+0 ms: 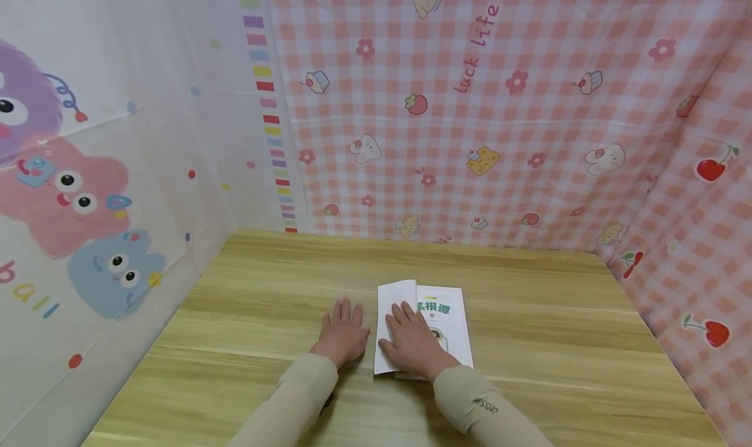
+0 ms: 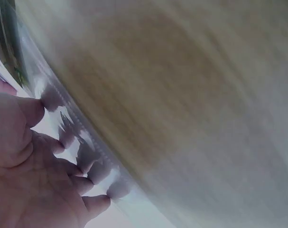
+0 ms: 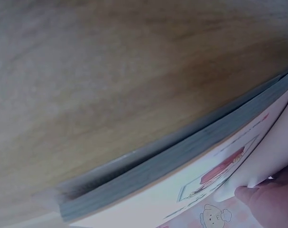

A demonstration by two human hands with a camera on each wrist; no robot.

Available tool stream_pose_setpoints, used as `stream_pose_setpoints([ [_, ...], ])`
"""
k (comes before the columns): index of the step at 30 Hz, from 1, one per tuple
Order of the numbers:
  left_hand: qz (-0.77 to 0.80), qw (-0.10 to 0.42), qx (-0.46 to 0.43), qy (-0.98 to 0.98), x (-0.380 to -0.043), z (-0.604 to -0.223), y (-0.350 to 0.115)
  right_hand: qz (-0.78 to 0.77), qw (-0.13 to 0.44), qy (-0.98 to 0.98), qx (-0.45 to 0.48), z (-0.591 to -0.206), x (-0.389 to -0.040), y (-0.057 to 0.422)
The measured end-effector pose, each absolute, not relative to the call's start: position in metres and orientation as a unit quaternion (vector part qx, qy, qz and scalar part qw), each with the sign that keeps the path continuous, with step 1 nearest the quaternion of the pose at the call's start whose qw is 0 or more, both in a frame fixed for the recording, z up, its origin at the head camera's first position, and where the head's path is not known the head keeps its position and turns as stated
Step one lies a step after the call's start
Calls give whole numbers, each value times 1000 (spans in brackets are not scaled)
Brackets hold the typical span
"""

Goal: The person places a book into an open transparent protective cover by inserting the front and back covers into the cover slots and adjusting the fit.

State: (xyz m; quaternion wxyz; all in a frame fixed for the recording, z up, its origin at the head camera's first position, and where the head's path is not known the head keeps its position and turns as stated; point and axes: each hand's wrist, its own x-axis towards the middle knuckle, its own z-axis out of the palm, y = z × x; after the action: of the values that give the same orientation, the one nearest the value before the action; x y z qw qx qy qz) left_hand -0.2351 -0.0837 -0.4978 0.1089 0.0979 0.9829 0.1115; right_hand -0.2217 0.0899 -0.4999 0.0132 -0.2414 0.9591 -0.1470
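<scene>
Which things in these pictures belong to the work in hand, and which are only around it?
Part of the work:
book, under the right hand
clear plastic film, at the left hand

Only around it:
wood-grain table
pink checked cloth
white cartoon cloth

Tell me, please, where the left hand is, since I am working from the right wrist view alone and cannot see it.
Observer: The left hand lies just to the left of the book, back of the hand up and fingers extended; the head view shows it.
Operator: Thank you; could you also tell me whether there is any large lettering on the book?
Observer: Yes, in the head view, large green characters stand near the top of the right-hand page.
</scene>
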Motion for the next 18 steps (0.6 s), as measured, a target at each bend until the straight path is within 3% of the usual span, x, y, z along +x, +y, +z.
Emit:
stream_pose_setpoints([
  [11,131,83,104,982,-239,-496,-89,-125,24,963,-238,-501,-223,88],
  [18,148,101,95,979,-243,-493,-91,-110,16,964,-243,-507,-227,84],
])
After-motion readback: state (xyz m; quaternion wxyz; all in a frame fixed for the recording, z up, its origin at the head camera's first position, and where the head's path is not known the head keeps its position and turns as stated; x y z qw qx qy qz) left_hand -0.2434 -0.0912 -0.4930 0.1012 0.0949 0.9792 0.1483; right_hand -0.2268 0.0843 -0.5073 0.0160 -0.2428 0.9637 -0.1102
